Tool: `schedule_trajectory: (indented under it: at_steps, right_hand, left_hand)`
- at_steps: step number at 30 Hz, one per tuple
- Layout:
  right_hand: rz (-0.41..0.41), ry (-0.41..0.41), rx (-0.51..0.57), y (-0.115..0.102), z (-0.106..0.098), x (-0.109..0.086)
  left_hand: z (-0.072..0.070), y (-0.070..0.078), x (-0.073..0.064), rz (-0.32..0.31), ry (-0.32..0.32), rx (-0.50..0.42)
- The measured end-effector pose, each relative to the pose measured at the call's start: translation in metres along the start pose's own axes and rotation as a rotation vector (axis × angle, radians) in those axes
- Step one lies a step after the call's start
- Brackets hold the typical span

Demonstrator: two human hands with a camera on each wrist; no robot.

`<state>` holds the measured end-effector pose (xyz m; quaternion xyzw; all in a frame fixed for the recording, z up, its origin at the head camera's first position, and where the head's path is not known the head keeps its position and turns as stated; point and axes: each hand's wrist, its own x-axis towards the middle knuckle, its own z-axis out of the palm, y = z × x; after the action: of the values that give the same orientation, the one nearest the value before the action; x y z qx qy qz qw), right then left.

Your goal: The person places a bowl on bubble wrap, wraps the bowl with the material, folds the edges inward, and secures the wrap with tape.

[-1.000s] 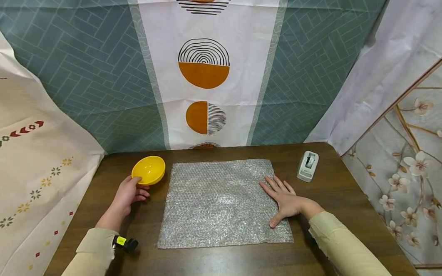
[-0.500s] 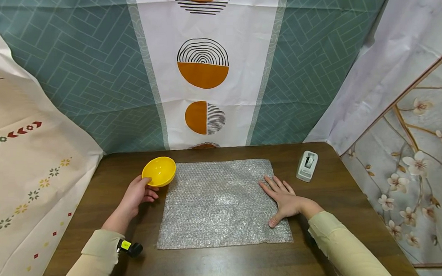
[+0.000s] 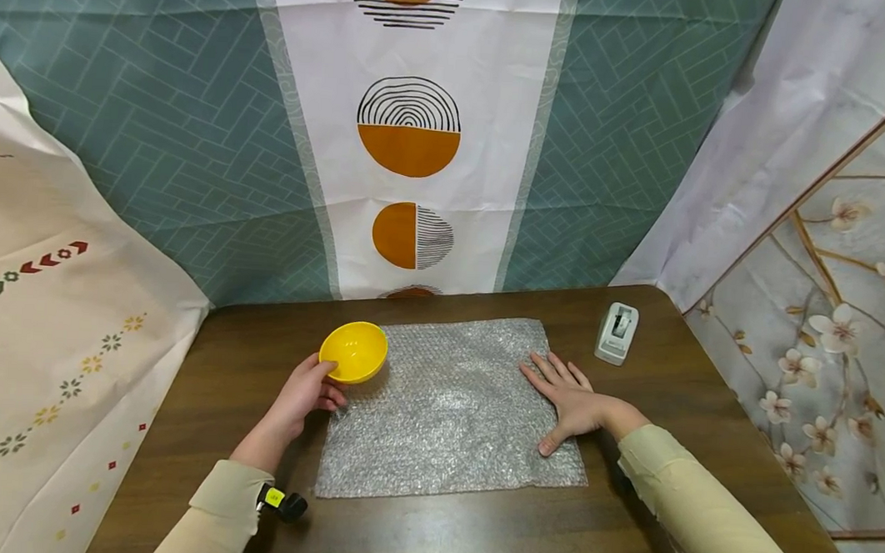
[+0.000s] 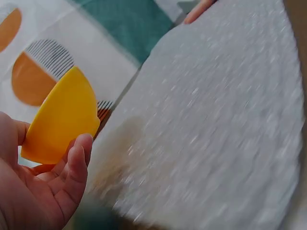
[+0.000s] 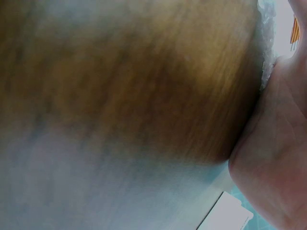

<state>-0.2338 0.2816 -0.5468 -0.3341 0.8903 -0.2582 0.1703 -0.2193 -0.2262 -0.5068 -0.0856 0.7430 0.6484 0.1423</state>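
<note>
A yellow bowl (image 3: 354, 352) is held by its near left rim in my left hand (image 3: 310, 395), thumb over the edge and fingers beneath. In the head view it overlaps the upper left corner of a sheet of bubble wrap (image 3: 450, 410). The left wrist view shows the bowl (image 4: 62, 120) side-on and tilted, apparently raised above the sheet. My right hand (image 3: 567, 400) lies with spread fingers on the right side of the bubble wrap. Only the heel of that hand (image 5: 273, 143) and a sliver of the wrap (image 5: 267, 43) appear in the right wrist view.
A white tape dispenser (image 3: 616, 333) stands at the back right of the brown wooden table (image 3: 429, 535). Patterned cloths (image 3: 412, 141) hang behind the table and along both sides.
My left hand has carried the yellow bowl rightward, from the bare table beside the sheet to over its corner. My right hand has stayed in place on the bubble wrap.
</note>
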Motion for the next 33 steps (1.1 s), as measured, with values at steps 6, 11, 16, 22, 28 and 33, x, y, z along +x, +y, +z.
schedule_trajectory:
  at_steps: [6,11,16,22,28,33]
  right_hand:
    - [0.015,-0.014,0.018,-0.006,-0.003,-0.002]
    - [0.016,-0.026,0.016,-0.010,-0.004,-0.002]
    - [0.035,-0.026,-0.002,-0.007,-0.003,-0.003]
    - [0.016,0.004,0.002,0.004,0.001,-0.002]
    - [0.016,0.004,0.018,0.001,0.000,-0.003]
    - [0.021,-0.008,0.007,-0.001,0.000,0.000]
  left_hand:
    - [0.031,-0.001,0.000,-0.003,-0.072,-0.005]
    - [0.055,-0.001,0.001,-0.009,-0.109,-0.012]
    - [0.077,0.001,0.001,0.002,-0.150,-0.009]
    - [0.102,0.002,0.000,0.018,-0.201,0.000]
    - [0.122,0.005,-0.002,0.060,-0.258,0.004]
    - [0.133,0.004,0.000,0.065,-0.268,-0.005]
